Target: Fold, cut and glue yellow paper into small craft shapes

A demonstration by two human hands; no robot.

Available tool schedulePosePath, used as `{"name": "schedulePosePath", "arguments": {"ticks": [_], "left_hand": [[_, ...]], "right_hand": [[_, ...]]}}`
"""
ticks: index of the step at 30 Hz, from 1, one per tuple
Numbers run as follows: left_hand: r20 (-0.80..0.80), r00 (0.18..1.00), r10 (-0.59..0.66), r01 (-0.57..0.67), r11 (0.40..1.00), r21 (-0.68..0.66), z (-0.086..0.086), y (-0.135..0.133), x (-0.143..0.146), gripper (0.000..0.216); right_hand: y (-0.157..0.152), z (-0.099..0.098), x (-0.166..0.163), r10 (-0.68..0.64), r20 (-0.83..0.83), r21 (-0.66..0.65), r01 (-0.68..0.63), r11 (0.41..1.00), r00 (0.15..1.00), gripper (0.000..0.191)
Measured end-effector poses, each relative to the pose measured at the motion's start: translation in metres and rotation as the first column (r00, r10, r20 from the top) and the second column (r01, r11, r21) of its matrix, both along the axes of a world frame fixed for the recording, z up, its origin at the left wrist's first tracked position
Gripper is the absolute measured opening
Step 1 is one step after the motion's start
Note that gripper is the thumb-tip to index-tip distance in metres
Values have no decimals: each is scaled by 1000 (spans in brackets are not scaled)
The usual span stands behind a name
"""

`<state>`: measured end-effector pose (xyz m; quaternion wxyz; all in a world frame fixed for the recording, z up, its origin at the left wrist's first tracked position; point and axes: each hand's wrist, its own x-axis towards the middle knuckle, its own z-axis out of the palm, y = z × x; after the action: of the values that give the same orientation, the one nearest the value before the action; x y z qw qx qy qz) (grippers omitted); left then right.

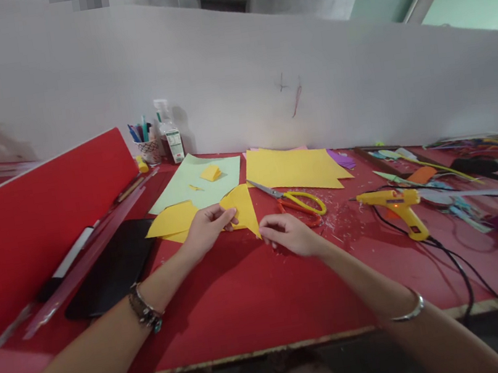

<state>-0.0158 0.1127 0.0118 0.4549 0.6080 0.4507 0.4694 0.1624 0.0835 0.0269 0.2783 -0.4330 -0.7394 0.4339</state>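
My left hand [208, 225] pinches a yellow cut paper piece [241, 207] and lifts it a little off the red table [246, 293]. My right hand [288, 234] rests on the table just right of the piece's lower point, fingers curled at its tip; whether they grip it is unclear. More yellow paper pieces [170, 220] lie under and left of the left hand. Yellow-handled scissors [300, 199] lie just beyond the right hand.
A light green sheet [183, 184] with a small folded yellow piece [210, 172] and a large yellow sheet [293, 168] lie farther back. A yellow glue gun [396, 202] with its black cord lies right. A red board [39, 224] stands left, a black tablet [111, 266] beside it.
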Motion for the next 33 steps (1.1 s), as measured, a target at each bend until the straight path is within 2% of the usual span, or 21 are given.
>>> {"name": "schedulePosePath", "arguments": {"ticks": [12,18,33], "left_hand": [[-20,999,26,-26,1000,16,5,-3,1,25],[-59,997,53,-50,998,46,6,-3,1,26],[-127,988,85,-76,994,76,8,-5,1,25]], "right_hand": [[1,0,1,6,-3,24,-6,1000,1000,14],[-1,1,1,-36,10,19,36,999,999,14],[-1,4,0,-11,92,145,-3,989,996,14]]}}
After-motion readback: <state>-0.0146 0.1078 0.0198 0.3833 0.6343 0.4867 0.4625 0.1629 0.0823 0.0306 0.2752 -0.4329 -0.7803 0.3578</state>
